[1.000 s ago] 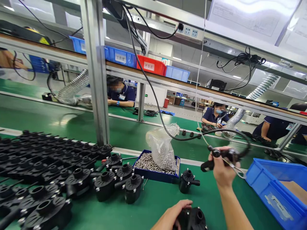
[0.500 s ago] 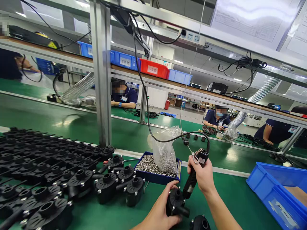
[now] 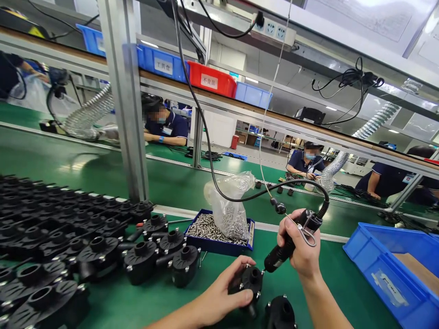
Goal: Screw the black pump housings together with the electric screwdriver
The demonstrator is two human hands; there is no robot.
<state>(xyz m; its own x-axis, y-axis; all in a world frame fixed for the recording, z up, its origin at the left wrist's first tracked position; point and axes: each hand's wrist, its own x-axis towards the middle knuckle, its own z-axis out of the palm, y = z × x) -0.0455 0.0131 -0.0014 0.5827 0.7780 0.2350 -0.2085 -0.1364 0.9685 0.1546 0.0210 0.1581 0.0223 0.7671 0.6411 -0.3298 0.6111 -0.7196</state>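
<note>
My left hand is closed around a black pump housing with silver screws at its rim, low on the green bench. Wrapped in my right hand is a black electric screwdriver, tilted, its tip at a screw on the housing's right side. A black cable and a hanging cord run up from the screwdriver. Just right of the held housing stands another pump housing, cut by the lower frame edge. Behind my hands, a blue tray holds loose screws and a plastic bag of screws.
Rows of black pump housings fill the left side. On the right stands a large blue bin. A metal post rises at left, below a shelf with blue bins and a red bin. Several co-workers sit across the bench.
The screwdriver has tilted further, its upper end swinging right with my right hand. The held housing has turned in my left hand, its side pipe now pointing toward me. The view has shifted slightly.
</note>
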